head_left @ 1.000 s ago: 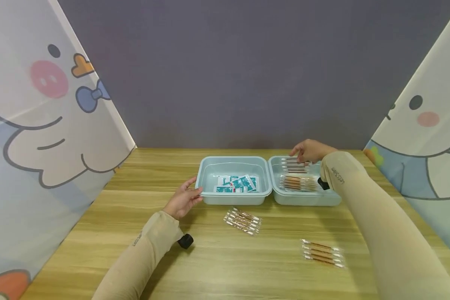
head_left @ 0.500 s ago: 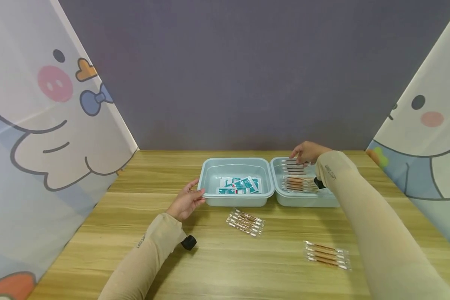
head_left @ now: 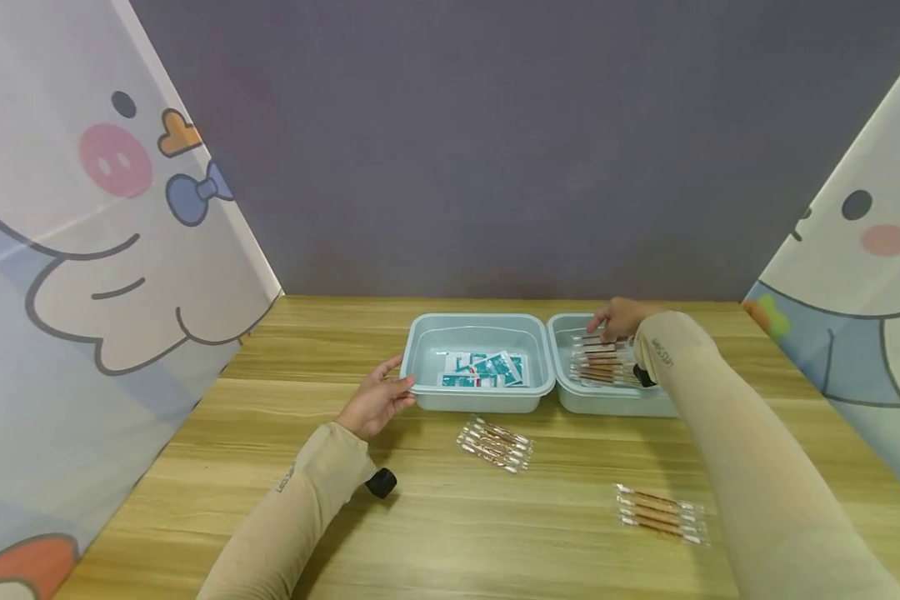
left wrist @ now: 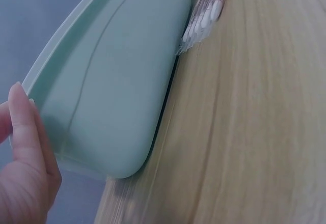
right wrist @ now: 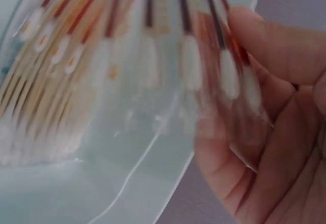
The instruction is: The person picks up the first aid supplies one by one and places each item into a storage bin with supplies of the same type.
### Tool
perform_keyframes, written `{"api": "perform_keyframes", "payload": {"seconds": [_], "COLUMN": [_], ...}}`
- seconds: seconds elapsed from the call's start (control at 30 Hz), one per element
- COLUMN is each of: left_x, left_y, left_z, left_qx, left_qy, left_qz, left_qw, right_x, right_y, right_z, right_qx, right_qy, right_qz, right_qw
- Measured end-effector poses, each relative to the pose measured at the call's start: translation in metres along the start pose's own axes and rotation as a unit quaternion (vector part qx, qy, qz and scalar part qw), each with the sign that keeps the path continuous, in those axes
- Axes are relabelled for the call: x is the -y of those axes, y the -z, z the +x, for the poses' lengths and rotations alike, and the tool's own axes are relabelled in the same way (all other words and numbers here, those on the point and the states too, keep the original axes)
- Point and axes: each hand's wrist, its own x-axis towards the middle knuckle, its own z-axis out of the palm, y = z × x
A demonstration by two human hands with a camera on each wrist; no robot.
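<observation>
At the left end of the left pale blue plastic tray, my left hand holds the rim, thumb at the front corner. In the left wrist view, straight-looking fingers touch that rim. Several teal-and-white sachets lie inside the tray. Over the right pale blue tray, my right hand pinches a clear packet of cotton swabs with dark brown sticks. More packed cotton swabs lie in that tray beneath it, partly hidden by my hand and sleeve.
Two clear packets of brown-stick swabs lie on the wooden table: one packet before the left tray, another packet nearer the front right. A grey panel stands behind, with cartoon-printed panels at both sides.
My right hand has lowered toward the front of the right tray with the swab packet, which now overlaps the swabs below. My left hand stays at the left tray; the view shifts slightly.
</observation>
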Motion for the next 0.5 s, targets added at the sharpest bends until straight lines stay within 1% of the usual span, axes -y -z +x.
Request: {"api": "perform_keyframes", "payload": {"seconds": [0.1, 0.17, 0.23, 0.33, 0.4, 0.5], "left_x": [0.001, 0.001, 0.002, 0.002, 0.002, 0.000], "left_y": [-0.001, -0.002, -0.002, -0.002, -0.001, 0.000], "left_z": [0.001, 0.002, 0.002, 0.002, 0.002, 0.002], "left_qx": [-0.002, -0.006, -0.006, -0.005, -0.002, 0.002], "left_qy": [0.000, 0.003, 0.006, 0.011, 0.011, 0.006], "left_qz": [-0.004, -0.007, -0.007, -0.007, -0.005, -0.005], "left_qw": [1.0000, 1.0000, 0.9999, 0.9999, 0.9999, 1.0000], "right_x": [-0.007, -0.013, -0.017, -0.017, -0.014, -0.007], "right_y": [-0.001, -0.001, -0.001, 0.002, 0.004, 0.006], "right_z": [0.003, 0.005, 0.005, 0.002, -0.003, -0.011], "right_qx": [-0.009, -0.023, -0.049, -0.088, -0.105, -0.106], "right_qy": [-0.002, -0.001, 0.017, 0.047, 0.067, 0.084], "right_qz": [-0.009, -0.026, -0.057, -0.095, -0.105, -0.096], "right_qw": [0.9999, 0.9994, 0.9970, 0.9905, 0.9867, 0.9862]}}
